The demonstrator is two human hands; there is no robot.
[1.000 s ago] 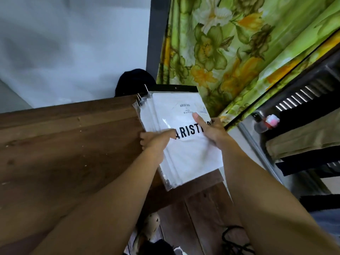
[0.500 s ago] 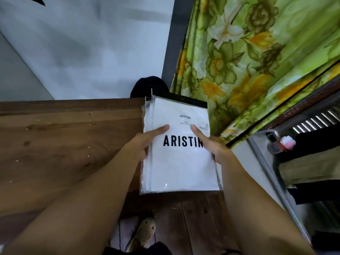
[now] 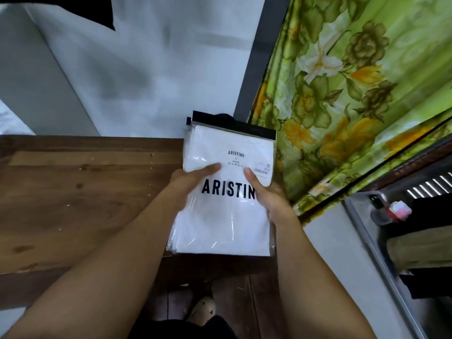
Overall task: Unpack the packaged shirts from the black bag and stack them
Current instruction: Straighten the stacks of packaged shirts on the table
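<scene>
A stack of packaged white shirts [image 3: 220, 221] in clear plastic with black top strips, printed "ARISTINO", is held over the right end of the wooden table [image 3: 73, 204]. My left hand [image 3: 193, 179] grips the stack's left edge, thumb on top. My right hand [image 3: 266, 196] grips the right edge, thumb over the print. The packs are squared up into one neat pile. A dark object peeks out behind the stack's top edge; I cannot tell whether it is the black bag.
A green floral curtain [image 3: 342, 94] hangs at the right, behind the stack. A metal rack [image 3: 391, 241] with folded clothes and a small bottle [image 3: 389, 211] stands at the far right. A slippered foot [image 3: 203, 311] shows on the floor below. A white wall lies beyond the table.
The fanned, tilted packs have been squared into a neat upright stack. Both hands shifted to grip its sides, and the view moved closer and tilted up.
</scene>
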